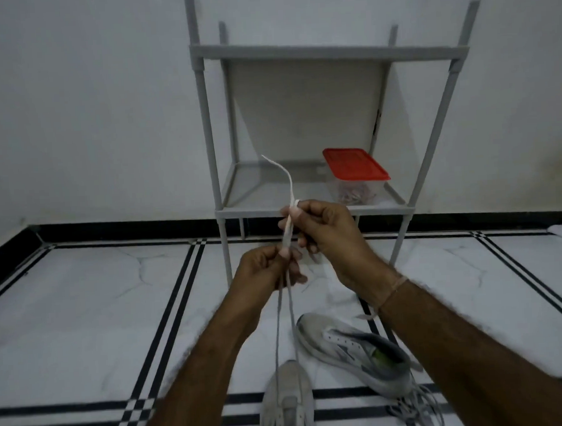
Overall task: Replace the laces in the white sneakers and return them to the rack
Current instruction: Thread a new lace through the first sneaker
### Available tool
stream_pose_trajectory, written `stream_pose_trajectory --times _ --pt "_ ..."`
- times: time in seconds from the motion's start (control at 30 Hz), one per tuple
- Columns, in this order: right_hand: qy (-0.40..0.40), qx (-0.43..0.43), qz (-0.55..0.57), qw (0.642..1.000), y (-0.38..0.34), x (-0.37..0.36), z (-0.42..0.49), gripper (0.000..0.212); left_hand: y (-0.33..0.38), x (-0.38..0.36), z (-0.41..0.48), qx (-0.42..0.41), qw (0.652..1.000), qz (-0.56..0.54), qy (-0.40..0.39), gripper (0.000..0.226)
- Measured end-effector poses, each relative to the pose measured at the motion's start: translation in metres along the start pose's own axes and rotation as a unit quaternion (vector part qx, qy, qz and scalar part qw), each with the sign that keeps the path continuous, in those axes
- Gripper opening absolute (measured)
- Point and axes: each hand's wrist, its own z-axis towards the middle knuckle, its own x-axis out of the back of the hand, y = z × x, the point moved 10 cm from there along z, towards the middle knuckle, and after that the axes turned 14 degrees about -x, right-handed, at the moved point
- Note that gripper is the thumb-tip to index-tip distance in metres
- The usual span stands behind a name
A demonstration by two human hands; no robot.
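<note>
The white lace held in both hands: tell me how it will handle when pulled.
The white lace is probably floppy: its free end droops above the right hand. Likely light; below the left hand two strands run taut to the sneaker.

Bare forearms, no sleeves; a thin thread band [395, 291] circles the right wrist.

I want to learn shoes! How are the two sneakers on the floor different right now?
The near sneaker stands upright, toe pointing away, while the far sneaker lies tipped on its side. The near sneaker has a lace running up from it to the left hand and right hand; the far sneaker's eyelets look empty, with loose laces piled beside its heel. Both are whitish-grey and sit on the tiled floor, not yet on the rack.
</note>
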Motion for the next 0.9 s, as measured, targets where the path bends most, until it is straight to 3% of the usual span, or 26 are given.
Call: stream_pose_trajectory --times 0.1,0.27,0.4,0.53,0.6,0.73,0.83,0.9 --pt "0.033 -0.024 -0.007 0.999 0.052 0.005 -0.015 0.020 -0.013 0.012 0.006 0.011 0.993 -0.071 0.093 0.024" --pt "-0.051 -0.101 -0.111 0.987 0.152 -0.038 -0.036 0.024 -0.035 0.017 0.012 0.008 0.985 -0.104 0.140 0.026" --pt "-0.024 -0.099 -0.065 0.993 0.164 -0.031 -0.023 0.019 -0.076 0.025 -0.013 0.051 0.996 -0.017 0.070 0.052" --pt "-0.032 -0.113 -0.024 0.993 0.176 -0.022 -0.011 0.021 -0.151 0.007 -0.082 0.146 0.987 0.027 -0.069 0.027" --pt "-0.031 -0.118 -0.039 0.992 0.186 -0.020 -0.008 0.020 -0.174 0.011 -0.094 0.156 0.987 0.021 -0.027 0.021" --pt "0.049 -0.137 -0.111 0.983 0.243 0.001 -0.029 0.015 -0.195 0.024 -0.098 0.184 0.980 0.004 0.074 0.028" --pt "-0.001 -0.221 -0.179 0.959 0.316 -0.011 -0.065 0.011 -0.203 0.025 -0.101 0.185 0.978 -0.010 0.092 0.028" --pt "-0.019 -0.233 -0.215 0.948 0.340 -0.018 -0.081 0.008 -0.211 0.029 -0.110 0.191 0.977 0.007 0.099 0.032"
